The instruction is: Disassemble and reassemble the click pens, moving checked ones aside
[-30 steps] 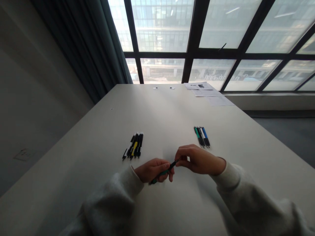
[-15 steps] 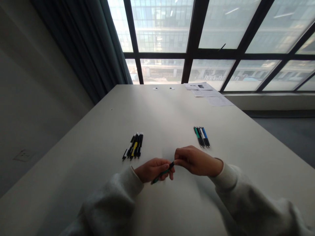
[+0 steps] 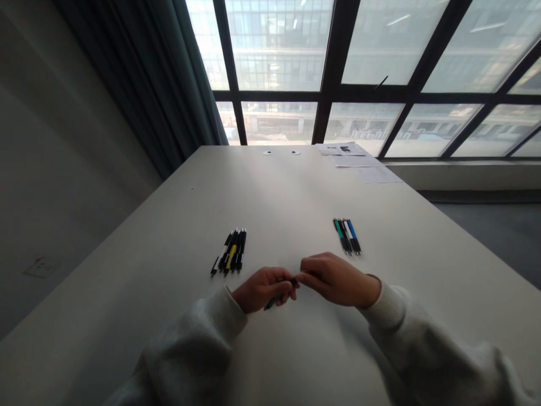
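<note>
Between the fingers of my left hand (image 3: 262, 289) is a slim green and black pen (image 3: 269, 304), held at a slant above the table. Its green end sticks out below the palm, and the fingers cover most of its middle. My right hand (image 3: 341, 280) is closed, with thumb and forefinger pinched at the pen's black upper end. Whatever small part lies inside that pinch is hidden. Beyond my left hand lies a bunch of black pens (image 3: 233, 251), some with white or yellow parts. Past my right hand, several pens with green, white and blue barrels (image 3: 347, 236) lie side by side.
The white table (image 3: 270, 197) stretches away to a large window (image 3: 276, 51). Paper sheets (image 3: 355, 160) lie at its far right edge, and two small white discs (image 3: 267, 153) sit at the far end. A dark curtain (image 3: 169, 84) hangs on the left.
The pen has shifted up and right through my left hand, so less of its green end shows. My right fingers have closed in nearer to the left ones. Both pen groups lie as before.
</note>
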The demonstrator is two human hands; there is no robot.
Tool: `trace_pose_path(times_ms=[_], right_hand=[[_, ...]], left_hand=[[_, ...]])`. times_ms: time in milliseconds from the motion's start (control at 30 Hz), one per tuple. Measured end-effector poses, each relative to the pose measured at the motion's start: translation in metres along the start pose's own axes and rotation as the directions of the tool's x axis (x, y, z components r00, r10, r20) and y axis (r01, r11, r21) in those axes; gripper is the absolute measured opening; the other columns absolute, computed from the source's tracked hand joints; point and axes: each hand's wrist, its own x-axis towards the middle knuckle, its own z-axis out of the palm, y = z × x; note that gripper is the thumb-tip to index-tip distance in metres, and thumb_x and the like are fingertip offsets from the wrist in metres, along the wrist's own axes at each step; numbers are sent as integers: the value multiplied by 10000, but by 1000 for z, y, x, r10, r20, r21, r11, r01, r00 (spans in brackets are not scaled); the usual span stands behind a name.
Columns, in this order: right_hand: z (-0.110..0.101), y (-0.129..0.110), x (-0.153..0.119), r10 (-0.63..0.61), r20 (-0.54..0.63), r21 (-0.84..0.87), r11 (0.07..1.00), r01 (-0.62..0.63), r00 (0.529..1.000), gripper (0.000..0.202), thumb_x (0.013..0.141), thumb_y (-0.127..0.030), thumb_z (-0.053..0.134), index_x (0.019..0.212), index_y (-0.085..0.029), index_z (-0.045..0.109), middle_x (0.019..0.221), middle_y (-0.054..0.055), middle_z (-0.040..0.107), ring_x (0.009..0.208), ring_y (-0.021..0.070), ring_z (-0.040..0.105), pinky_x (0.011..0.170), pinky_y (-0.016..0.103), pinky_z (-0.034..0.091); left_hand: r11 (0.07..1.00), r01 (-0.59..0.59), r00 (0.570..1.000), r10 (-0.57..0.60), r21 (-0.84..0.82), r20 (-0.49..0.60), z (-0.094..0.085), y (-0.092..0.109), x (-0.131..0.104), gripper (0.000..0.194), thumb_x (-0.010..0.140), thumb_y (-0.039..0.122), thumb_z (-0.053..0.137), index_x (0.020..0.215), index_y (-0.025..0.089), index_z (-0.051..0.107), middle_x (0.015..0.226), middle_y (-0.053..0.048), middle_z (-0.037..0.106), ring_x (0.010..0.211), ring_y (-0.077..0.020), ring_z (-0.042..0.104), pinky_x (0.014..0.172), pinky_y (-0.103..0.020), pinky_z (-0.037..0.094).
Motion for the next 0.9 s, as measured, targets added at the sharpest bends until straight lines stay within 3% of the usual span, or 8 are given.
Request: trace_pose_path(times_ms=[200, 300, 400, 533, 700, 900], right_hand=[[7, -4, 2, 119, 21, 52, 991, -120, 993, 555, 1008, -460, 425, 532, -176, 423, 477, -62, 289, 464, 83, 255, 518, 266, 227], [12, -4, 2, 196, -7, 83, 977, -195, 981, 623, 1001, -494, 418, 469, -177, 338, 445, -67, 217, 451, 84, 199, 510, 282, 208], [11, -2, 1, 188, -44, 79, 980, -184, 981, 596, 995, -495, 428, 489, -183, 382, 454, -60, 289, 461, 89, 247, 515, 275, 223], [8, 0, 1, 101, -124, 10, 995, -100, 987, 385, 982, -450, 477, 706, -186, 519, 602, -25, 503, 549, 105, 411, 553, 246, 277], [16, 2, 2, 128, -92, -147, 979, -141, 987, 486, 1011, -485, 391, 643, -191, 507, 543, -8, 494, 521, 122, 403, 566, 283, 248], [28, 5, 5, 215, -84, -92, 971, -222, 973, 543, 1036, -457, 332, 607, -188, 531, 550, 4, 536, 511, 120, 405, 591, 303, 251]], left_hand=[[1000, 1, 997, 1, 24, -79, 1, 2, 0, 317, 733, 368, 805, 867, 112, 675, 736, -55, 704, 575, -86, 544, 516, -204, 413], [999, -2, 989, 8, 40, -144, 1, 1, 0, 322, 675, 341, 846, 839, 112, 688, 719, -61, 712, 578, -97, 560, 521, -210, 423], [997, -14, 980, 29, 79, -198, -1, 0, 0, 318, 663, 342, 853, 826, 110, 709, 678, -57, 703, 556, -104, 561, 501, -216, 428], [994, -25, 978, 46, 107, -204, -4, -2, 0, 326, 693, 387, 826, 832, 107, 735, 657, -64, 701, 504, -101, 547, 451, -214, 413], [985, -23, 969, 64, 168, -240, -2, -4, -1, 337, 683, 380, 838, 873, 113, 759, 605, -39, 672, 475, -81, 507, 436, -198, 378], [960, -34, 958, 110, 278, -265, -2, -5, -2, 305, 712, 338, 824, 932, 132, 780, 645, -38, 681, 483, -67, 482, 461, -202, 368]])
